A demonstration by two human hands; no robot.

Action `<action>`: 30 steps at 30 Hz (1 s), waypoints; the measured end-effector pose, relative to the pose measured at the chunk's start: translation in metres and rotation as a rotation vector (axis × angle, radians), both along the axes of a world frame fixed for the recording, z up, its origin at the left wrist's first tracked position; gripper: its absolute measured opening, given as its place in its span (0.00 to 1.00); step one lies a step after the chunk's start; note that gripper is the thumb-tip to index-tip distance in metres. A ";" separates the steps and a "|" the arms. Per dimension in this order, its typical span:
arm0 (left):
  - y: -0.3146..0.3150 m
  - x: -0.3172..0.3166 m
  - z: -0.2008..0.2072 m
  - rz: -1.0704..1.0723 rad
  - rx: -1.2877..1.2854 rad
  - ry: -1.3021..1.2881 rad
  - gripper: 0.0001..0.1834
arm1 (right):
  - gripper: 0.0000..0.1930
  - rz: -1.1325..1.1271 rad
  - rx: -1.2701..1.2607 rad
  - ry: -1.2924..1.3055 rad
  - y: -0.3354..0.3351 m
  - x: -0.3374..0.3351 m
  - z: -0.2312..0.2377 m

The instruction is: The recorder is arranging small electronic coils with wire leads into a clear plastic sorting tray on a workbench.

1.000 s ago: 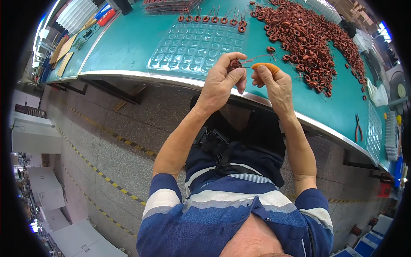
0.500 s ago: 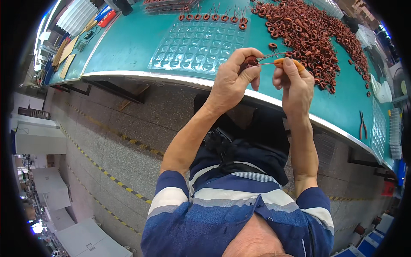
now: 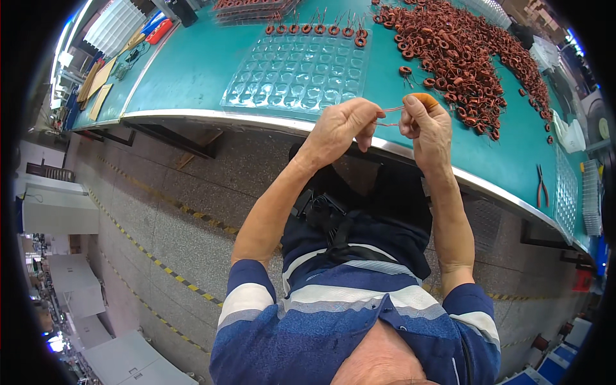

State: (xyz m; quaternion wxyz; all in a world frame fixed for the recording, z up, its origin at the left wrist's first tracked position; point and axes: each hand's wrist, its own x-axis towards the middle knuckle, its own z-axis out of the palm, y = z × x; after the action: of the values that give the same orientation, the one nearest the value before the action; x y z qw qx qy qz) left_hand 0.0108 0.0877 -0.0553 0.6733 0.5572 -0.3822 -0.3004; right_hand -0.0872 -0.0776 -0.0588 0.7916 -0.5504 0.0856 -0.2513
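My left hand (image 3: 346,126) is closed around a copper-wound ring coil, which its fingers now almost wholly hide. Two reddish wire leads (image 3: 390,110) stick out of that hand toward the right. With thumb and fingers pinched, my right hand (image 3: 428,126) holds the end of a lead; an orange finger cover (image 3: 423,99) is on one fingertip. Both hands are above the table's front edge. Just beyond them lies a clear blister tray (image 3: 292,74), with a row of ring coils (image 3: 319,29) along its far edge, leads pointing away.
A large heap of ring coils (image 3: 459,61) covers the right of the green table (image 3: 186,70), with a loose coil (image 3: 405,70) beside it. Red-handled pliers (image 3: 543,186) lie at the far right near more clear trays (image 3: 566,192). Stacked filled trays (image 3: 253,11) stand at the back.
Both hands have shifted slightly left and nearer to me. My left hand has turned, hiding the coil that showed between its fingers. The hands are closer together.
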 end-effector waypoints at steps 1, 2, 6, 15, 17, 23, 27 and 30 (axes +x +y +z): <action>0.000 -0.003 -0.001 -0.002 0.000 0.001 0.19 | 0.12 -0.018 0.036 0.038 0.001 0.000 0.000; 0.000 -0.007 -0.001 0.004 -0.015 -0.069 0.18 | 0.12 -0.020 0.036 0.040 0.001 -0.001 -0.001; 0.003 -0.008 0.000 -0.003 0.016 -0.171 0.17 | 0.12 -0.017 0.021 0.003 0.004 -0.003 0.003; 0.001 -0.026 -0.001 -0.027 -0.185 0.255 0.15 | 0.12 -0.031 -0.033 -0.150 0.018 -0.006 0.011; -0.002 -0.029 -0.001 -0.030 -0.204 0.322 0.14 | 0.11 -0.105 -0.238 -0.113 0.020 -0.010 0.011; -0.009 -0.031 -0.001 0.038 -0.216 0.490 0.13 | 0.15 -0.128 -0.218 -0.073 0.022 -0.008 0.010; -0.007 -0.030 -0.009 0.161 -0.194 0.320 0.12 | 0.15 -0.313 -0.127 -0.118 0.020 -0.015 0.002; -0.008 -0.026 -0.012 0.195 -0.159 0.109 0.12 | 0.14 -0.226 -0.128 -0.029 0.020 -0.026 -0.003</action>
State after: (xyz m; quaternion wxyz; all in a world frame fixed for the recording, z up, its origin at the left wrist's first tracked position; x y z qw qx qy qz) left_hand -0.0155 0.0796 -0.0675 0.7610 0.5194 -0.3117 -0.2321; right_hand -0.1135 -0.0576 -0.0619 0.7226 -0.5829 0.1196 -0.3518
